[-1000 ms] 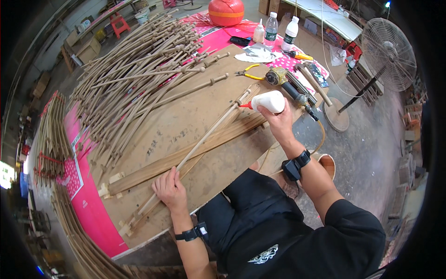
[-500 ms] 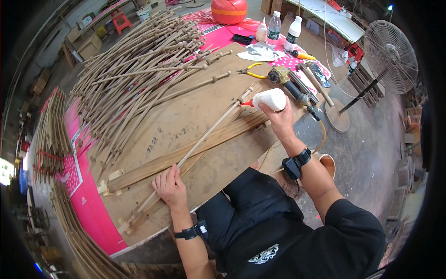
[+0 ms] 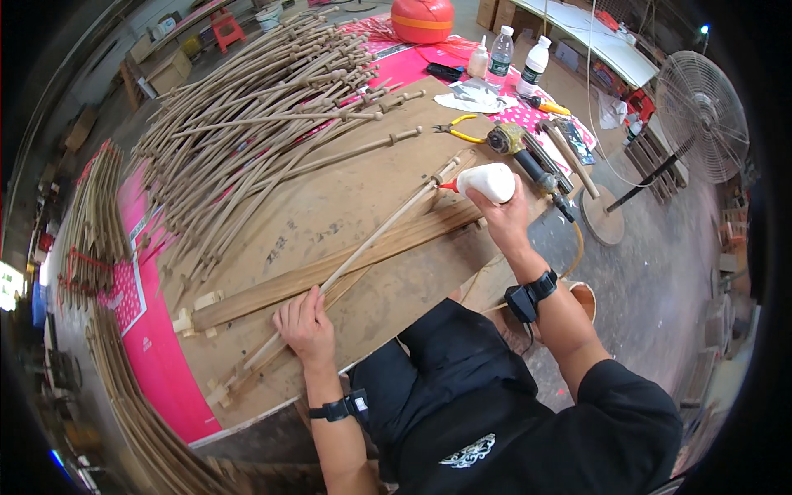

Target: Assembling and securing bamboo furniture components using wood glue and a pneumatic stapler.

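My left hand (image 3: 304, 328) is closed over the lower part of a thin, pale wooden rod (image 3: 376, 237). That rod lies slantwise above the worktable, with a small collar and a round knob toward its far end. In my right hand (image 3: 506, 221) is a tilted white squeeze bottle (image 3: 488, 181). Its red nozzle tip (image 3: 448, 186) meets or nearly meets the rod beside the collar; I cannot tell if anything flows out. Under the rod runs a brown wooden plank (image 3: 256, 302), held at its left end by small pale blocks (image 3: 198, 312).
A big heap of knobbed rods (image 3: 256, 124) covers the table's far left. Yellow-handled pliers (image 3: 458, 128), an air tool (image 3: 528, 161) with a hose, a hammer (image 3: 572, 153) and several bottles (image 3: 501, 58) lie or stand at far right. Beyond stands a fan (image 3: 703, 115).
The view has shifted slightly, so the table's things sit a little further right. Both hands keep their hold, and the bottle's nozzle stays by the collar.
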The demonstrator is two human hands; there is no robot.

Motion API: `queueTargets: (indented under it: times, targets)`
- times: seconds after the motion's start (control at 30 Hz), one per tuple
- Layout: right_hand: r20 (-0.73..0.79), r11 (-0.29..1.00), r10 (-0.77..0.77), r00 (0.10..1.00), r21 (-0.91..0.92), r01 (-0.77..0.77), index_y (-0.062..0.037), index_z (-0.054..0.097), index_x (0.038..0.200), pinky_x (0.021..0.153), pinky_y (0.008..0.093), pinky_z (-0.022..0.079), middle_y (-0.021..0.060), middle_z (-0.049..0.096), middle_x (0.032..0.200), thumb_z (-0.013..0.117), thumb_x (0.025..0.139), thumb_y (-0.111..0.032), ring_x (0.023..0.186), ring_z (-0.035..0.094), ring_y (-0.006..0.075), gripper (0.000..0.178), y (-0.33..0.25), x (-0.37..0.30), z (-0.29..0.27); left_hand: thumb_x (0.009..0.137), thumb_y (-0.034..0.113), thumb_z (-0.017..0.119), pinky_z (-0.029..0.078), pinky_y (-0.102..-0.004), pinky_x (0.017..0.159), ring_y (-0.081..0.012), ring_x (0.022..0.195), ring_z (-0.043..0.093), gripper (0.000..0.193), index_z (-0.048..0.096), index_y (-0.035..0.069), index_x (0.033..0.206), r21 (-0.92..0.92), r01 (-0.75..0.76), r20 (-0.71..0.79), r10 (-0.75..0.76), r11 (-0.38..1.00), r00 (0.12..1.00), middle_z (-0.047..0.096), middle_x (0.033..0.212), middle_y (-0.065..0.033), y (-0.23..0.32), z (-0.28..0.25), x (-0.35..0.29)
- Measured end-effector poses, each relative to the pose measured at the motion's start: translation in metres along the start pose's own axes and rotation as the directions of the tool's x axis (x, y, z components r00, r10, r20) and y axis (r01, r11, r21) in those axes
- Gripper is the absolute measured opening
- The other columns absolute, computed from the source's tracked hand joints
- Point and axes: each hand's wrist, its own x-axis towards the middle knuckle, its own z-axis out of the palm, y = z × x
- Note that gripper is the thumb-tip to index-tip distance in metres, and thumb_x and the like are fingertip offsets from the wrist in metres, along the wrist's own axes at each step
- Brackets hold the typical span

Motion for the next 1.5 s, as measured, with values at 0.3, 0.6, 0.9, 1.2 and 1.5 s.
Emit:
queueTargets:
  times: [0.3,0.6,0.9,1.2,1.5]
  targets:
    - [0.276,0.959,0.055,0.96,0.252,-0.128,-0.0023,0.06,0.127,0.094,0.0327,0.055,0.0057,0.071,0.118,0.093,0.081,-0.014,0.107,0.068,0.0153,0.057,-0.054,-0.045,0.002,0.089,0.016,0.078,0.047,-0.0437,0.091,-0.0252,0.092,0.063,0.019,0.078,0.013,0.108,0.01,-0.026,-0.021,0.026,1.0,0.999,0.071,0.098,-0.0017,-0.003,0.004,0.0]
    - [0.374,0.966,-0.01,0.927,0.242,-0.087,-0.0021,0.062,0.122,0.093,0.033,0.056,0.0073,0.073,0.112,0.095,0.08,-0.018,0.105,0.07,0.0166,0.056,-0.074,-0.074,0.041,0.086,0.014,0.079,0.047,-0.0432,0.09,-0.0255,0.093,0.064,0.022,0.078,0.012,0.107,-0.007,-0.003,-0.012,0.003,1.0,1.0,0.072,0.099,-0.0016,-0.002,0.004,-0.001]
    - [0.394,0.949,0.035,0.918,0.276,-0.155,-0.0021,0.061,0.122,0.093,0.0323,0.056,0.0072,0.073,0.114,0.094,0.08,-0.015,0.107,0.069,0.0163,0.055,-0.062,-0.081,0.056,0.086,0.013,0.079,0.046,-0.0422,0.089,-0.0259,0.092,0.064,0.019,0.078,0.011,0.105,-0.043,0.023,-0.029,-0.025,0.999,0.999,0.072,0.096,-0.0029,0.002,0.001,0.002]
    - [0.359,0.983,-0.023,0.933,0.179,-0.044,-0.0035,0.059,0.122,0.093,0.0327,0.056,0.0063,0.072,0.113,0.094,0.08,-0.012,0.105,0.07,0.0167,0.055,-0.056,-0.083,0.051,0.084,0.013,0.081,0.046,-0.0422,0.091,-0.0242,0.094,0.064,0.022,0.078,0.012,0.105,-0.045,0.038,-0.023,-0.039,0.998,0.999,0.072,0.099,-0.0014,0.005,0.001,0.002]
    - [0.492,0.936,0.057,0.869,0.277,-0.217,-0.0021,0.055,0.129,0.095,0.035,0.057,0.0089,0.07,0.118,0.092,0.08,-0.005,0.107,0.07,0.0196,0.062,-0.095,-0.098,0.041,0.088,0.013,0.074,0.046,-0.0437,0.09,-0.0251,0.094,0.064,0.022,0.075,0.013,0.11,-0.039,0.042,-0.044,-0.044,0.998,0.998,0.071,0.098,-0.0021,-0.002,-0.001,-0.001]
